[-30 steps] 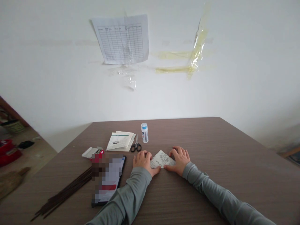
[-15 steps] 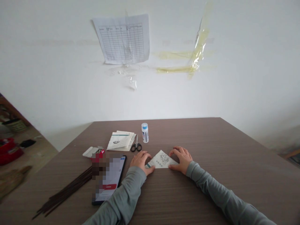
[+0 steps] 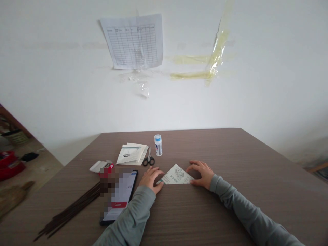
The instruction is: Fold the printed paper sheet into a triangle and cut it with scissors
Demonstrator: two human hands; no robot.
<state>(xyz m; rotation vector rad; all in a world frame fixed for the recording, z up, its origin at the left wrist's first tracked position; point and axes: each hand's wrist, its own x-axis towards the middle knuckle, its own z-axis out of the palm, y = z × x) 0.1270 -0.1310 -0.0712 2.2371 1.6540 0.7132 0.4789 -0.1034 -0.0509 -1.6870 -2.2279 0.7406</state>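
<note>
A printed sheet of paper folded into a triangle (image 3: 176, 176) lies on the table, its point facing the wall and its long edge towards me. At its left corner is my left hand (image 3: 150, 178), thumb and fingers curved around the tip. My right hand (image 3: 203, 174) grips the opposite corner the same way, thumb along the near edge. Between the two hands, the middle of the paper shows drawings and print.
Beyond the hands stand a glue stick (image 3: 158, 146), black-handled scissors (image 3: 148, 160) and folded papers (image 3: 130, 153). To the left are a small open red-and-white box (image 3: 102, 167), a phone (image 3: 119, 201) and a bundle of thin dark sticks (image 3: 69, 212). The wall (image 3: 164, 109) borders the table's far edge.
Both hands have slid outward along the folded paper, towards its two corners, so more of it shows. The paper itself stays in about the same place.
</note>
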